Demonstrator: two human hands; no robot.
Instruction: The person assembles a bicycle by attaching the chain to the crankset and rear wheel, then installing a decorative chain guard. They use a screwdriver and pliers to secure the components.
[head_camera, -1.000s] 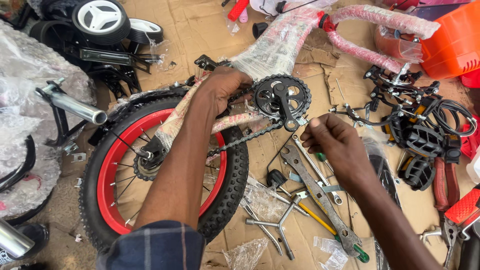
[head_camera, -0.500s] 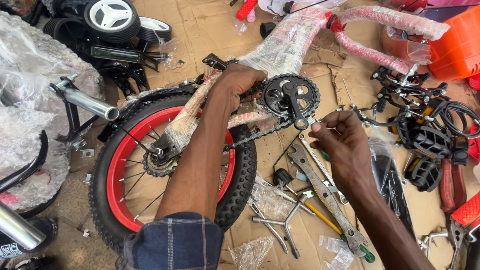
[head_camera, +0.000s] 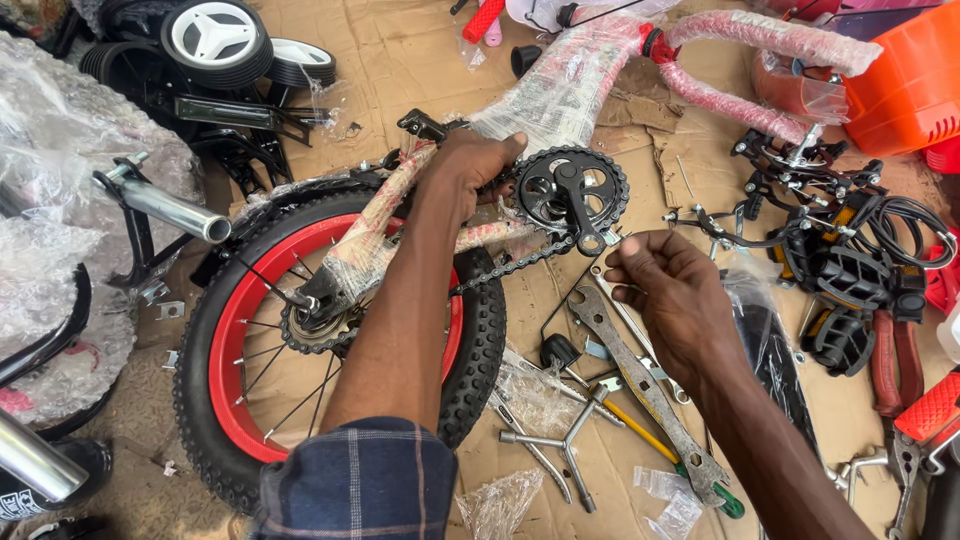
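Gripping the wrapped frame (head_camera: 400, 215), left hand (head_camera: 475, 165) closed; right hand (head_camera: 665, 280) pinches something unseen

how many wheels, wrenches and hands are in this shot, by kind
Spoked wheel: 1
White plastic wheels: 2
Flat wrench: 1
Y-wrench: 1
Hands, left hand and right hand: 2
Total: 7

orange bin (head_camera: 905, 85) cut off rt, right hand (head_camera: 665, 290) grip unclear
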